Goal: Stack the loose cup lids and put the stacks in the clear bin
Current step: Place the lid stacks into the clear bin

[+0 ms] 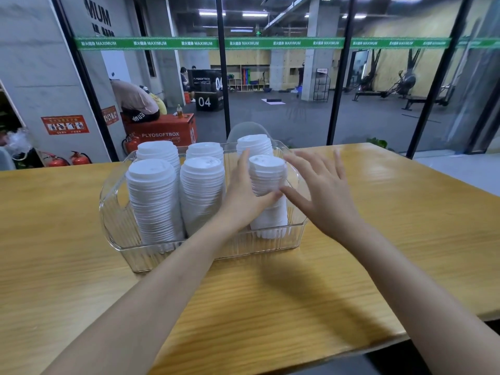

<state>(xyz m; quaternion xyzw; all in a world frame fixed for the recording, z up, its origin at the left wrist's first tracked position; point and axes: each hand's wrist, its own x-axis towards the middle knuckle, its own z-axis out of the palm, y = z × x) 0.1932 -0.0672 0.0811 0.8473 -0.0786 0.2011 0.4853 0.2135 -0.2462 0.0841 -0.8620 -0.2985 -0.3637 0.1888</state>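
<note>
Head camera looks down at the clear bin (113, 212) on the table (392, 217). One stack of lids (267, 173) stands straight up in the bin's front right corner, beside five other stacks (151, 196). The left hand (243, 197) is nearer and curls round its left side. The right hand (324, 190) is wide open and holds nothing, just right of the stack, its thumb almost touching.

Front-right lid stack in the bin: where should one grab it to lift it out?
Probably round the upper half of the front-right lid stack, which rises above the clear bin. Come from above and the right: it is a tall round column, and other stacks crowd its left and back. The left hand wraps it there.
</note>
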